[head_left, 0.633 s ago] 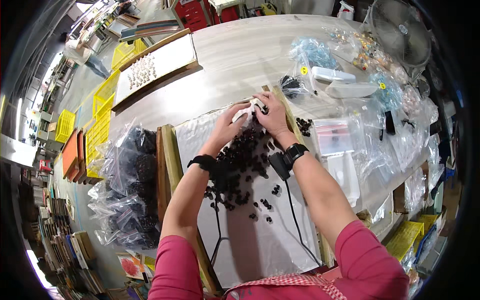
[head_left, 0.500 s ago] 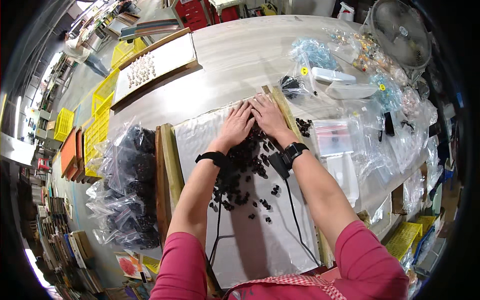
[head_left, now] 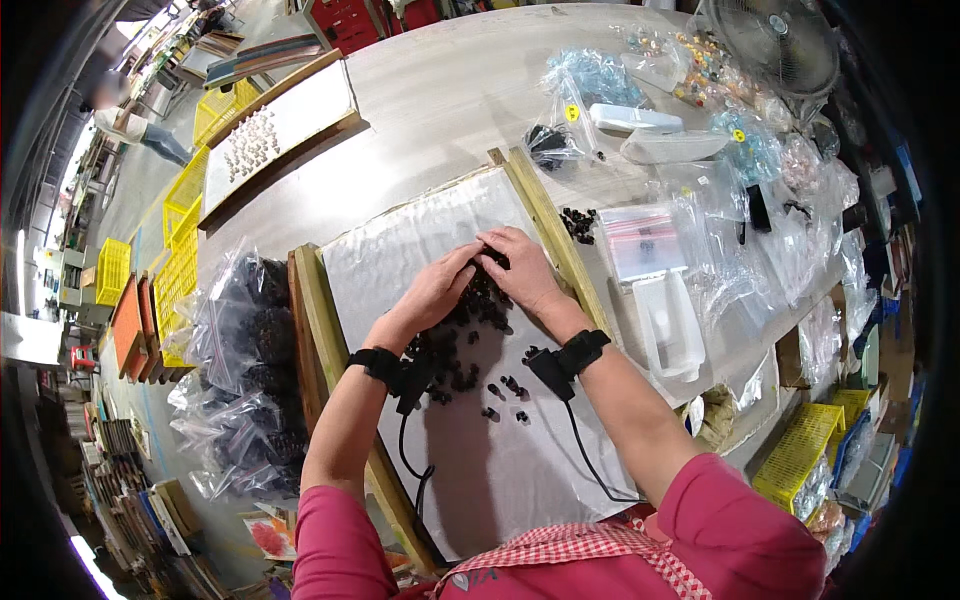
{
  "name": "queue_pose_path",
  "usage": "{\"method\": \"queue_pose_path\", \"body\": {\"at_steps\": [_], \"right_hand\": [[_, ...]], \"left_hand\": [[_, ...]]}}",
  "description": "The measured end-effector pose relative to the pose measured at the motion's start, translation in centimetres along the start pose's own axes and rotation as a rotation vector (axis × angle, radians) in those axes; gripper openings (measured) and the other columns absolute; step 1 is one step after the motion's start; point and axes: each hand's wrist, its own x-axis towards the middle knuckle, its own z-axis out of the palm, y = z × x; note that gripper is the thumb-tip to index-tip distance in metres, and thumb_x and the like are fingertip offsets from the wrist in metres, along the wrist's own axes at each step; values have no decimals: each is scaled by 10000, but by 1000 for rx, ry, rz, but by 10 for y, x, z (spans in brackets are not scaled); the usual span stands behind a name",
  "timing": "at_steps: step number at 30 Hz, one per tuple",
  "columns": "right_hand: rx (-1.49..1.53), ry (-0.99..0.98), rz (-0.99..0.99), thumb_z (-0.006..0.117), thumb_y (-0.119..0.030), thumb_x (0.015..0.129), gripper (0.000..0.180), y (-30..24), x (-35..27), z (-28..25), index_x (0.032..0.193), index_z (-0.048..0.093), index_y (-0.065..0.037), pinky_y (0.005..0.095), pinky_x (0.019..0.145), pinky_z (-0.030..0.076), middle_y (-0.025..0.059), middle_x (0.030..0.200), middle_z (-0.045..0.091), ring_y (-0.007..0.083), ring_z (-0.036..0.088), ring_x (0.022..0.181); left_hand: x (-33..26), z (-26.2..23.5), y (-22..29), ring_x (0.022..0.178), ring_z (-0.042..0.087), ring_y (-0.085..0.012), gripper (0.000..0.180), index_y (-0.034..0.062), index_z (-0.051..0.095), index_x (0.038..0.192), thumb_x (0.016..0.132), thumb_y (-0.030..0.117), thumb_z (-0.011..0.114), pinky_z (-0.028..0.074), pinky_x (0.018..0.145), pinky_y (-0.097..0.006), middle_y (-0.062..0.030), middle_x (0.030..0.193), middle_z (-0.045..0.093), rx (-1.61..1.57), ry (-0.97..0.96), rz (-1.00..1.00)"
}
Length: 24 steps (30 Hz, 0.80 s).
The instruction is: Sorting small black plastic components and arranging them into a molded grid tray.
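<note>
Over a white-lined wooden tray (head_left: 322, 310), my left hand (head_left: 432, 292) and my right hand (head_left: 522, 272) meet at the fingertips. Their curved fingers cup part of a heap of small black pieces (head_left: 455, 375), too small to tell what kind. Some pieces show between the palms; those under the fingers are hidden. The rest of the heap spreads toward me across the white lining (head_left: 500, 480), with several strays apart from it. Each wrist wears a black strap with a small box and a cable.
Bags of dark pieces (head_left: 250, 350) line the tray's left side. Beyond it lies a board with small pale pieces (head_left: 250, 145). To the right are loose black pieces (head_left: 578, 225), a white plastic container (head_left: 668, 325), clear bags (head_left: 725, 260) and a fan (head_left: 775, 45).
My hands have drawn back toward me from the tray's far end, going from nearly flat to cupped. Black pieces are now gathered between them. The whole view has shifted slightly.
</note>
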Motion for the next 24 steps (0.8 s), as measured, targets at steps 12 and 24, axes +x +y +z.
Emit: {"method": "queue_pose_path", "body": {"at_steps": [12, 24], "right_hand": [[-310, 52, -278, 562, -251, 896, 377, -20, -17, -32, 1235, 579, -87, 425, 1068, 336, 122, 1276, 549, 309, 461, 1239], [-175, -108, -269, 589, -194, 877, 380, -35, -55, 3, 1239, 576, -80, 412, 1078, 335, 124, 1332, 517, 304, 469, 1247]], "left_hand": [[-56, -16, 21, 1363, 335, -307, 356, 126, 534, 1304, 967, 231, 486, 238, 1121, -445, -118, 1435, 422, 371, 325, -23], [-82, 35, 15, 1338, 353, -314, 477, 29, 441, 1353, 956, 291, 484, 323, 1085, -389, -143, 1416, 428, 291, 414, -212]]}}
